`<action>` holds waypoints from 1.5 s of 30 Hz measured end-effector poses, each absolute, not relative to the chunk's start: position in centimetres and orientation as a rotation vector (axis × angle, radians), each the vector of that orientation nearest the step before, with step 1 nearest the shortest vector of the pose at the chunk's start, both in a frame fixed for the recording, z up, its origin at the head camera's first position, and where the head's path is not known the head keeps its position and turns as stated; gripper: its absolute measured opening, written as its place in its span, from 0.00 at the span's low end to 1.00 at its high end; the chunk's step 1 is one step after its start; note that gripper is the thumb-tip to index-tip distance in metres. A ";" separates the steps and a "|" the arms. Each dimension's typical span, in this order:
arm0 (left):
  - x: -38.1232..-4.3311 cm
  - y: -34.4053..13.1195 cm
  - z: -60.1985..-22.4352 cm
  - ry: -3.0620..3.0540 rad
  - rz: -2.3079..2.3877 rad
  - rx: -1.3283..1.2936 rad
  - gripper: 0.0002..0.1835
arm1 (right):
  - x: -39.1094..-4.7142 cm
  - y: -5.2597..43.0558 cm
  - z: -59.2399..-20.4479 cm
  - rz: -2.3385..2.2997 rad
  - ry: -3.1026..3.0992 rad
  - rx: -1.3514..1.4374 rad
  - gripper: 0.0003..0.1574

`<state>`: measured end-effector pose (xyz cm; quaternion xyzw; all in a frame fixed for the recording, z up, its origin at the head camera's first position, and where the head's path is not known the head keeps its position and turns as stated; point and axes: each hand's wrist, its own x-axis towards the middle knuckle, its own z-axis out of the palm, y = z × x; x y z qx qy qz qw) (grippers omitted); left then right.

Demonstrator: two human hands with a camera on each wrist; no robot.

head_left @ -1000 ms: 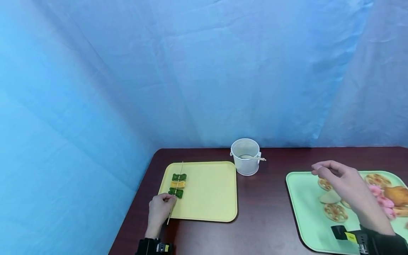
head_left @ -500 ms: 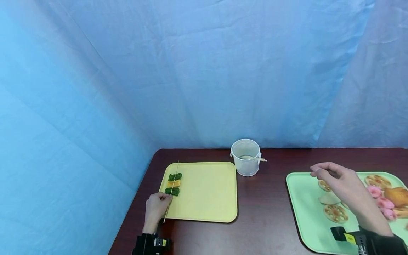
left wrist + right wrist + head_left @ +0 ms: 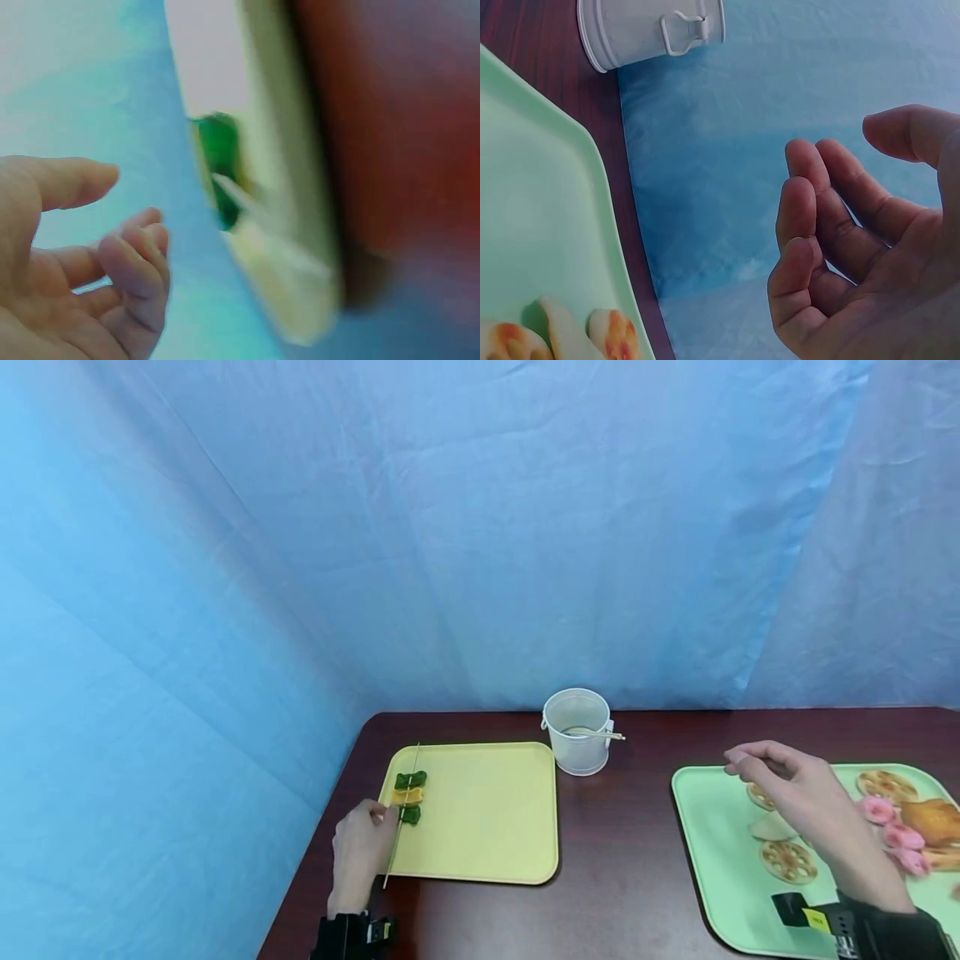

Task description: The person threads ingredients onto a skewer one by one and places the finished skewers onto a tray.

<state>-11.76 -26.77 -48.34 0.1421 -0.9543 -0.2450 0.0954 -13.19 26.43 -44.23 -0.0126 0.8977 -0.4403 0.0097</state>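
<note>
A thin skewer threaded with a green, a yellow and a green piece (image 3: 407, 796) lies along the 9 o'clock side of a rectangular pale-yellow tray (image 3: 487, 814), its tip toward 12 and its bare end reaching past the near rim at about 7. Beside it, at 8 o'clock, is the left hand (image 3: 362, 843); its grip is empty, thumb and fingers apart. From the head, that hand partly covers the tray's edge and the nearer green piece.

A white pail (image 3: 578, 756) stands just off the tray's 1 o'clock corner, with pale stick ends (image 3: 615, 736) jutting over its rim toward 3. Bare dark reddish-brown worktop (image 3: 615, 860) separates the two trays.

At 3 o'clock is a mint-green tray (image 3: 712, 843) carrying browned lotus-root slices (image 3: 789, 862), a pale slice (image 3: 772, 827), pink rounded pieces (image 3: 902, 837) and a golden-brown piece (image 3: 930, 821). The right hand (image 3: 795, 785) hangs over it, fingers loosely bent, grip holding nothing, hiding some food below. Blue cloth (image 3: 480, 543) rises behind, from 9 round to 3.
</note>
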 end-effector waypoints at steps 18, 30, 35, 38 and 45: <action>-17.1 -13.6 -45.5 -2.624 -1.045 -0.187 0.13 | -14.0 19.3 -43.4 -1.363 3.133 -0.303 0.17; -18.1 -10.1 -47.6 -2.615 -1.384 -0.349 0.12 | -16.2 14.5 -40.9 -1.180 3.346 -0.716 0.20; -17.7 -10.3 -48.4 -2.638 -1.361 -0.324 0.10 | -16.7 13.5 -40.9 -1.102 3.404 -0.831 0.12; -17.5 -10.4 -48.7 -2.650 -1.361 -0.308 0.10 | -16.9 13.3 -41.0 -1.076 3.434 -0.878 0.06; -17.4 -10.2 -48.9 -2.646 -1.369 -0.306 0.11 | -17.2 13.1 -40.9 -1.072 3.490 -0.905 0.04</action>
